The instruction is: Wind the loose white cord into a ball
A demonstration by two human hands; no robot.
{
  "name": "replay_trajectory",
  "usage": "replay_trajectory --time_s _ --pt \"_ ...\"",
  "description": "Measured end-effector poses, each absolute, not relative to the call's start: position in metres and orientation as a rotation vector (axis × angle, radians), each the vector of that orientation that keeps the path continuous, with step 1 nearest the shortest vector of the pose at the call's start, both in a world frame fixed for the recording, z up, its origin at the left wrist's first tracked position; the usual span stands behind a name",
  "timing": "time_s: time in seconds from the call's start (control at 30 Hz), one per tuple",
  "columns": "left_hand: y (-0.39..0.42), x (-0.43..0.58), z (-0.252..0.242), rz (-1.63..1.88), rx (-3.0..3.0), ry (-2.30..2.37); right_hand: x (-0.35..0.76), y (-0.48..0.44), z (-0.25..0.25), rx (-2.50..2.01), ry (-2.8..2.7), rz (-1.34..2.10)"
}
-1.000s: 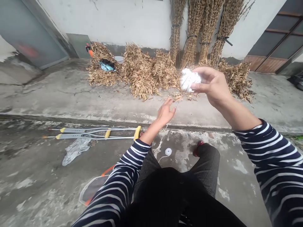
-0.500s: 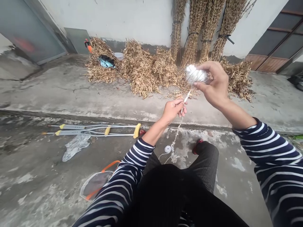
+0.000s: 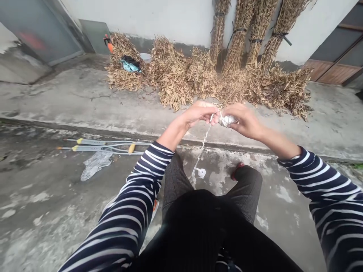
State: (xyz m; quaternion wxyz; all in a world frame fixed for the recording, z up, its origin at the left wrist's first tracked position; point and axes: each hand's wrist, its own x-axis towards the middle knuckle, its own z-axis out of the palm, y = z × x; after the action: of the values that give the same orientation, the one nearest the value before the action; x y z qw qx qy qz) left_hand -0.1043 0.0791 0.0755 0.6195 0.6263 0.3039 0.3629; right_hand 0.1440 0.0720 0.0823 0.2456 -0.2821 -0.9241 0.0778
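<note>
My right hand (image 3: 246, 120) is closed round a ball of white cord (image 3: 227, 120), wound with strands. Close against it, my left hand (image 3: 202, 113) pinches a white twisted cord (image 3: 206, 136) between thumb and fingers. From there the cord hangs down between my legs toward the ground, looking knotted and thicker lower down. Beside its lower part lies a small round white roll (image 3: 201, 173) on the concrete. The fingertips of both hands nearly meet, so the exact path of the strand between them is partly hidden.
Two crutches (image 3: 96, 142) and a clear plastic bag (image 3: 96, 164) lie on the ground at left. A low concrete step (image 3: 93, 104) runs across ahead. Dried plant heaps (image 3: 172, 75) line the wall, with tied stalk bundles (image 3: 236, 34) leaning there.
My right hand has come down and left with the ball of cord. My left hand has risen to meet it, and the hanging cord now slants lower left.
</note>
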Motion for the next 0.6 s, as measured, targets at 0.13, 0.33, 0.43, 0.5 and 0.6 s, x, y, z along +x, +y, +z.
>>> replay_trajectory --time_s 0.13,0.33,0.43,0.5,0.6 --pt "0.093 -0.103 0.079 0.830 1.611 0.773 0.144 0.058 0.101 -0.888 -2.260 0.878" --pt "0.098 -0.085 0.063 0.886 1.600 0.744 0.146 0.057 0.113 -0.841 -1.848 1.477" --pt "0.095 -0.071 0.054 0.917 1.522 0.708 0.143 0.060 0.108 -0.821 -1.670 1.503" --pt "0.092 -0.062 0.049 0.913 1.473 0.664 0.141 0.063 0.106 -0.819 -1.608 1.458" --pt "0.083 -0.055 0.043 0.852 1.407 0.608 0.139 0.069 0.108 -0.864 -1.564 1.265"
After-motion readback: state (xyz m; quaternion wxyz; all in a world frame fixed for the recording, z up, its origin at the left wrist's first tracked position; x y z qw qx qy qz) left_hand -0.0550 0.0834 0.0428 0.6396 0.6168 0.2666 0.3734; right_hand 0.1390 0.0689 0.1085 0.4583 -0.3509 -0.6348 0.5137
